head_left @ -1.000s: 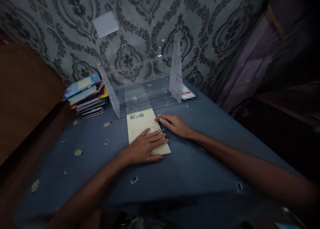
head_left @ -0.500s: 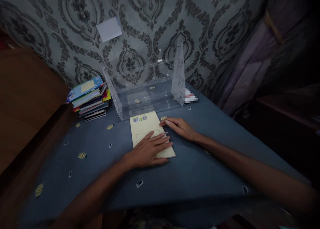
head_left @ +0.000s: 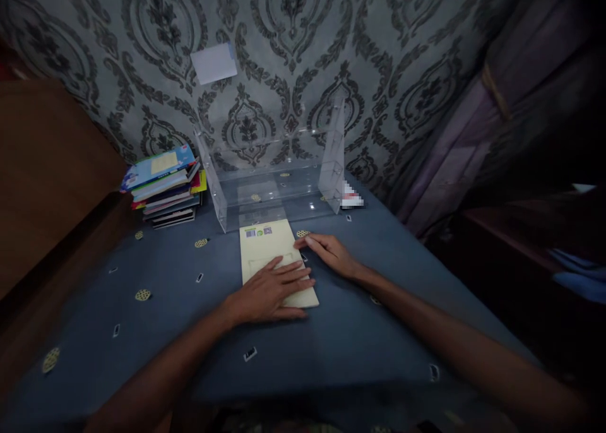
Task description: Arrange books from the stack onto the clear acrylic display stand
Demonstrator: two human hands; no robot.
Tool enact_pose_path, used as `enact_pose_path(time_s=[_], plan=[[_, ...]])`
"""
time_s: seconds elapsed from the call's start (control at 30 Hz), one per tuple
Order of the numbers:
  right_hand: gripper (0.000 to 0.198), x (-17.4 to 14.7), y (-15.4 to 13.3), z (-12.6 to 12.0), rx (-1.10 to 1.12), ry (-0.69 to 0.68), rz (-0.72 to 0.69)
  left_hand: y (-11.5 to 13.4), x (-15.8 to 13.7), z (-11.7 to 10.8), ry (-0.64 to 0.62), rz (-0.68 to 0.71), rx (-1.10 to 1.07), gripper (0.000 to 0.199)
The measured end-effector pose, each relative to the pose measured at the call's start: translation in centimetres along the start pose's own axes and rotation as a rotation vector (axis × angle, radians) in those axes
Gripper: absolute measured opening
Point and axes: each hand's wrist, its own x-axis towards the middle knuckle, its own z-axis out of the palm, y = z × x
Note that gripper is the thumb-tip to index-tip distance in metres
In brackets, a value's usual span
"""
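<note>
A pale yellow book [head_left: 265, 247] lies flat on the table, its barcode, small green logo and QR code at the far end. My left hand [head_left: 269, 291] rests open across its near half, palm down, fingers spread and pointing right. Beside the book's right edge is my right hand [head_left: 329, 253], turned on its side. Its fingers stretch left with the thumb over them, and the fingertips reach the book's edge. Just beyond the book stands a clear acrylic rack [head_left: 331, 168] with shelves between two side panels.
A stack of books [head_left: 165, 183] sits at the back left of the blue patterned tablecloth [head_left: 180, 332]. Behind the rack's right side lies a blurred white packet [head_left: 351, 196]. A white card [head_left: 214, 64] is on the patterned wall. A curtain [head_left: 454, 149] hangs at right.
The camera view has shifted slightly, so the scene sits a little lower and further left. Both hands keep their places at the book, which stays put.
</note>
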Motion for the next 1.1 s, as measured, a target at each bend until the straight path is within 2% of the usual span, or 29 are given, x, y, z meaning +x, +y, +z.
enact_pose_path(time_s=[0.3, 0.67, 0.8, 1.1], plan=[[0.057, 0.2, 0.3, 0.3, 0.004, 0.019, 0.027, 0.0, 0.3, -0.2, -0.064, -0.030, -0.007, 0.059], [0.059, 0.2, 0.0, 0.1, 0.007, 0.007, 0.034, -0.4, 0.2, -0.5, -0.032, -0.035, -0.016, 0.056], [0.058, 0.2, 0.0, 0.1, 0.001, 0.015, 0.029, -2.0, 0.5, -0.7, -0.011, -0.074, -0.027, 0.056], [0.050, 0.1, -0.2, -0.1, -0.022, 0.026, -0.015, -8.2, 2.6, -0.9, 0.062, -0.166, 0.002, 0.053]])
